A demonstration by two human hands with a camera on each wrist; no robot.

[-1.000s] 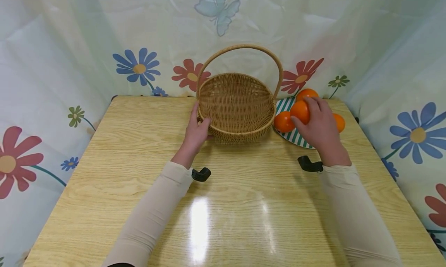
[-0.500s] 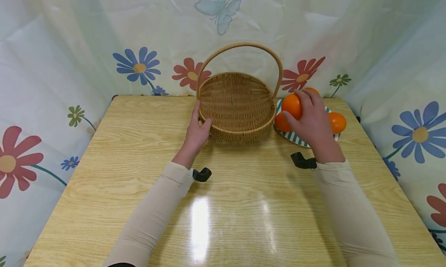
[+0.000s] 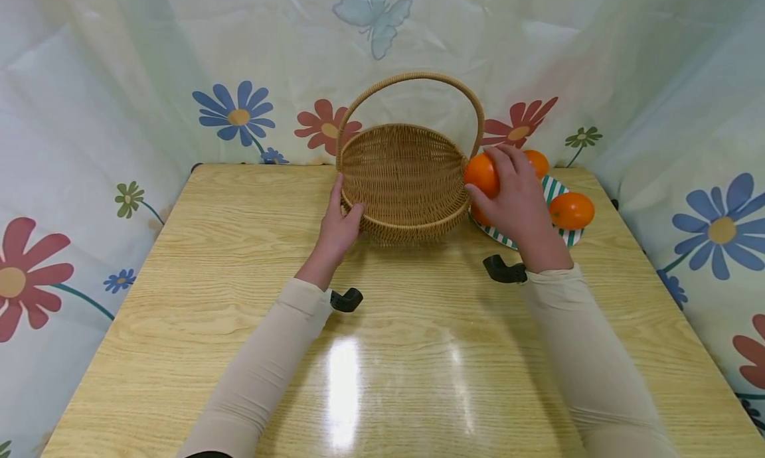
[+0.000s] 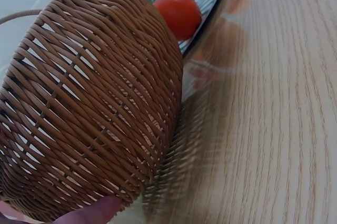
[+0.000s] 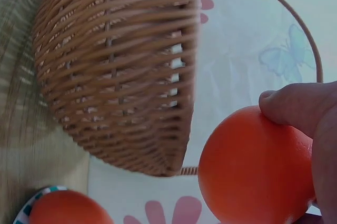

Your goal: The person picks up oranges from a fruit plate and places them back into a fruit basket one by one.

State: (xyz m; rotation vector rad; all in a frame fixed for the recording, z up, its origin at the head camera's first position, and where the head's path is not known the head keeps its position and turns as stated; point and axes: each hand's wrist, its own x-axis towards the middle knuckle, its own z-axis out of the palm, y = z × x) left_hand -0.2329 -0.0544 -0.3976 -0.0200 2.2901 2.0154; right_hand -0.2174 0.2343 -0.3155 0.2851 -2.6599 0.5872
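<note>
A wicker basket (image 3: 402, 231) with a tall arched handle stands at the back middle of the table, its mouth facing me. My left hand (image 3: 336, 235) grips its left rim, thumb at the front edge. In my right hand (image 3: 518, 206) is a smooth orange (image 3: 480, 174), held at the basket's right rim and above the plate (image 3: 554, 189). The right wrist view shows the thumb on top of that orange (image 5: 250, 166), close beside the woven wall (image 5: 116, 71). Several oranges (image 3: 572, 211) lie on the green-and-white striped plate, one partly hidden below the right hand.
The wooden table (image 3: 239, 279) ends at a floral curtain (image 3: 275, 60) behind and at both sides. The basket's arched handle (image 3: 418, 76) rises over its opening. The plate sits tight against the basket's right side.
My right hand has moved left with the orange, from over the middle of the plate to the basket's right rim. The left hand stays on the basket.
</note>
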